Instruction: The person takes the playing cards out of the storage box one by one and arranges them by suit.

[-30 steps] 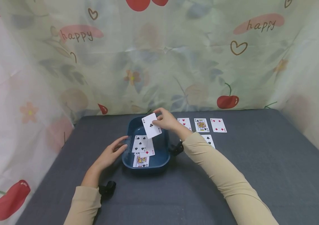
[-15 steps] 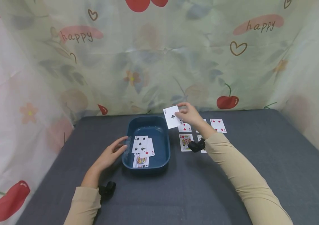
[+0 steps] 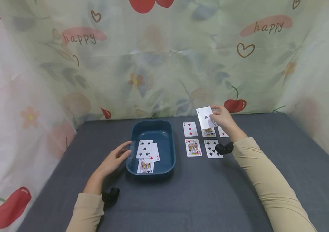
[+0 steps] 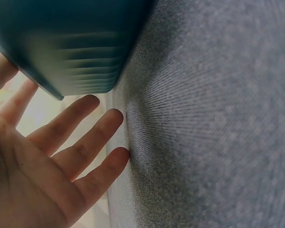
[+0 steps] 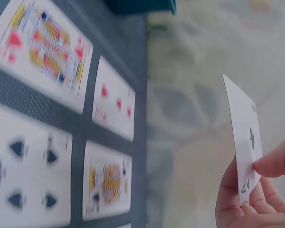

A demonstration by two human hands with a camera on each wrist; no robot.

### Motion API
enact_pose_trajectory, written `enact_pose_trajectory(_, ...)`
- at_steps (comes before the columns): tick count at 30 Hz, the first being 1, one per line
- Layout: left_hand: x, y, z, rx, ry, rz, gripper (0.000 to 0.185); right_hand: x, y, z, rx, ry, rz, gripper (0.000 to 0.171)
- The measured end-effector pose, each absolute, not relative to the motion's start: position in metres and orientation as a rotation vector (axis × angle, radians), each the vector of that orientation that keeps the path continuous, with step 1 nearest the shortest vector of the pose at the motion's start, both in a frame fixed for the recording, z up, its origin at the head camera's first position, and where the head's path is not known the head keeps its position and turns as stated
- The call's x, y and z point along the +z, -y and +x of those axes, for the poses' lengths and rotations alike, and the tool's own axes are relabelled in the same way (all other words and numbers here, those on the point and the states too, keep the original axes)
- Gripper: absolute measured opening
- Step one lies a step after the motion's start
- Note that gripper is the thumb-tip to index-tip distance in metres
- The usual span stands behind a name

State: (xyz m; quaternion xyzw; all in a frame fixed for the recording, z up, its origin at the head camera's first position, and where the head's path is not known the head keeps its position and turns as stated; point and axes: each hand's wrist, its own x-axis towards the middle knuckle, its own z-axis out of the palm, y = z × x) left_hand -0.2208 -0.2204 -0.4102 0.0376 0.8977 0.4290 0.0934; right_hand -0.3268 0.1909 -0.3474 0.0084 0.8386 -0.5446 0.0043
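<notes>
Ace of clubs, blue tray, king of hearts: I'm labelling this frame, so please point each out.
ace of clubs (image 3: 206, 117), head view, card face.
blue tray (image 3: 172, 151), head view, right rim.
king of hearts (image 3: 193, 147), head view, card middle.

Tabletop (image 3: 239, 193) — dark grey cloth, fine woven texture in the left wrist view. Tray (image 3: 168, 161) — deep teal-blue, ribbed at the corner. Held card (image 3: 206, 117) — white face, one black club pip, black corner marks. Cards in tray (image 3: 147, 154) — white, black spades on top, red pips beneath, a court card in yellow, red and blue. Cards on tabletop: red hearts (image 3: 190, 129), black spades (image 3: 212, 148), court cards (image 3: 193, 147) multicoloured. Sleeves (image 3: 268, 190) — pale beige. Backdrop (image 3: 164, 58) — pale green, faded flowers, red cherries, brown hearts, "happy" on pink blotches.
</notes>
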Motion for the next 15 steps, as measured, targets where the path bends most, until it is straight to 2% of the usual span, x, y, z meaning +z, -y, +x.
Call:
enact_pose_trajectory(9, -0.41, 0.22, -0.221, 1.263, -2.67, 0.106, 0.054, -0.356, -0.237, -0.326, -1.729, -2.718, 0.2, 0.058)
enact_pose_trajectory(15, -0.41, 0.221, -0.22, 1.264, -2.671, 0.114, 0.054, -0.376, -0.271, -0.334, -1.795, -2.707, 0.47, 0.053)
